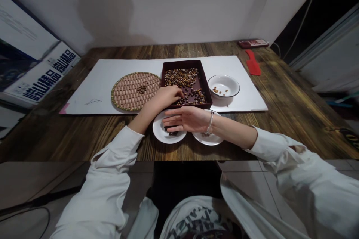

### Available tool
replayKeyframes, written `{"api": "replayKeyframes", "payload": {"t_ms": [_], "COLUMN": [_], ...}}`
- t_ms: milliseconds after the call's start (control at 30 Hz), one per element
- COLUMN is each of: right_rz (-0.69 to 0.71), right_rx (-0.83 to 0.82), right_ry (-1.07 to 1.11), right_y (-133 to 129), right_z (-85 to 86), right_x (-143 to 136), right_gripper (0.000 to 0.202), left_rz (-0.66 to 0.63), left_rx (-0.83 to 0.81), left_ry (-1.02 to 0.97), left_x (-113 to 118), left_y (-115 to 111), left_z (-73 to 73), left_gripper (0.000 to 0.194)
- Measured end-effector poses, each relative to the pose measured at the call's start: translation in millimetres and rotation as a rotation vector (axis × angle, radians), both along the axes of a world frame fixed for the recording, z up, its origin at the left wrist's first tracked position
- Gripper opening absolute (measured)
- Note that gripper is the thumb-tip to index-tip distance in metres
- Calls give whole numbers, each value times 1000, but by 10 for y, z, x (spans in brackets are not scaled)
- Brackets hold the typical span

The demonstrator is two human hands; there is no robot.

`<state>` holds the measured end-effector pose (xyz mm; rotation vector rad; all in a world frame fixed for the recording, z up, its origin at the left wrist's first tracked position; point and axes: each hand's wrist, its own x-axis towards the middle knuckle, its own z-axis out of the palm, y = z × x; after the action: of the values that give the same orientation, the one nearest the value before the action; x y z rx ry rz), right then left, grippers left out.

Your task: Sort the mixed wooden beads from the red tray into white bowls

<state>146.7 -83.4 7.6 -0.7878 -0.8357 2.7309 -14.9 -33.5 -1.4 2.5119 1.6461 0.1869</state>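
My left hand [169,95] reaches over the near left side of a dark red box [201,68], its bent fingers among the beads [182,77] inside; whether the fingertips pinch anything is hidden. Palm up, my right hand [188,118] hovers just in front of the box, fingers stretched out to the left, with nothing visible on it. Beneath it a white plate [162,136] bears several dark beads. Under my right wrist, a second white plate [209,141] is partly covered. A round woven tray [126,89] left of the box has a small cluster of brown beads.
A white enamel bowl [230,81] with several yellowish pieces stands right of the box. White paper [98,78] lies beneath the box, tray and bowl. Further right are a red scraper [253,63] and a dark red device [253,43] with a cable. Printed boxes [42,78] stand at the left.
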Motion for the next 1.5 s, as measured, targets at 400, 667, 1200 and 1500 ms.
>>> {"api": "replayKeyframes", "payload": {"t_ms": [400,667,1200,1500], "right_rz": [-10,-15,6,-4], "right_rx": [3,6,16,9], "right_ry": [12,33,34,30], "right_y": [-4,2,-12,-9], "right_z": [-24,-57,-4,-8], "right_x": [1,-5,21,22], "right_gripper": [24,23,24,24], "left_rz": [-65,34,7,28], "left_rx": [70,144,143,139], "left_ry": [-104,-185,-228,-209], "left_x": [13,16,-14,11], "left_y": [17,63,99,76], "left_z": [-30,-118,-187,-142], "left_gripper": [28,25,20,20]}}
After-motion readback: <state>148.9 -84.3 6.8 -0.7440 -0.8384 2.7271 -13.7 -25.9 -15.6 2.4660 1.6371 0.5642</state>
